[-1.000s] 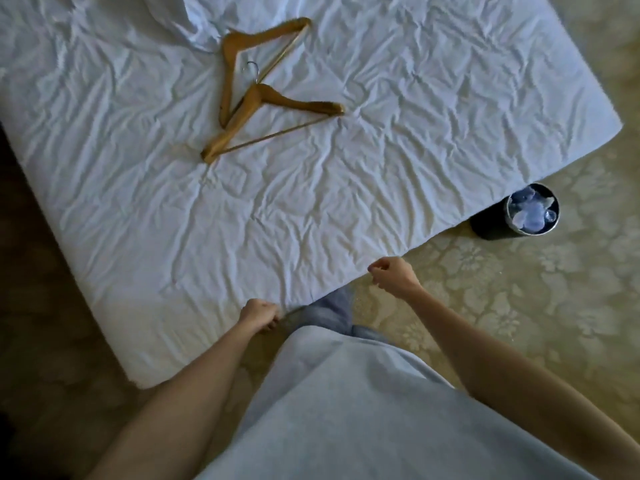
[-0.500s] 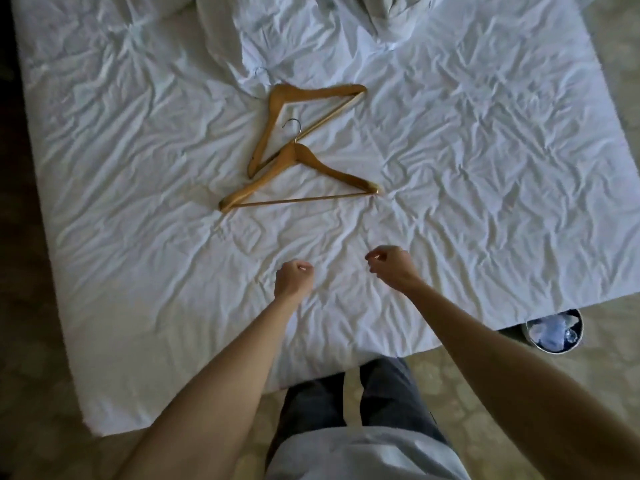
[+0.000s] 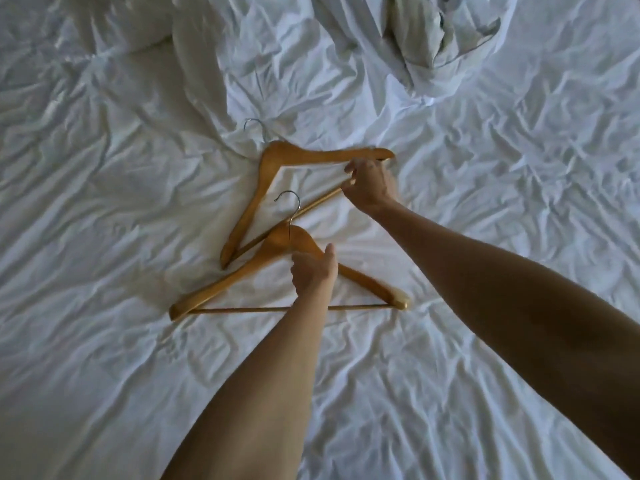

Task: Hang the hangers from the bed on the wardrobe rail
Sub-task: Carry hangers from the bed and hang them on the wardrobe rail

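Head view, looking down on a bed (image 3: 104, 341) covered by a creased white sheet. Two wooden hangers lie on it near the middle, overlapping. The near hanger (image 3: 225, 287) lies flat with its crossbar toward the viewer; its metal hook (image 3: 290, 206) crosses the crossbar of the far hanger (image 3: 266, 178), which is turned so that its apex points up and left. The far hanger's own hook (image 3: 254, 124) lies against a fold of bunched bedding (image 3: 263, 57) and is only partly visible.

The left hand (image 3: 313, 271) reaches over the near hanger's right shoulder just below the neck; the thumb lies against the wood, but the fingers are hidden behind the hand, so whether they have closed round the shoulder cannot be told. The left forearm also covers part of that hanger's crossbar. The right hand (image 3: 372, 183) is at the far hanger's right end, fingers curled round the end of the crossbar where it meets the arm; that joint is hidden by the hand and slightly blurred.

A second heap of white bedding (image 3: 446, 36) is cut off by the top edge. Both forearms run out of the lower edge. The bed's edges lie outside the view.
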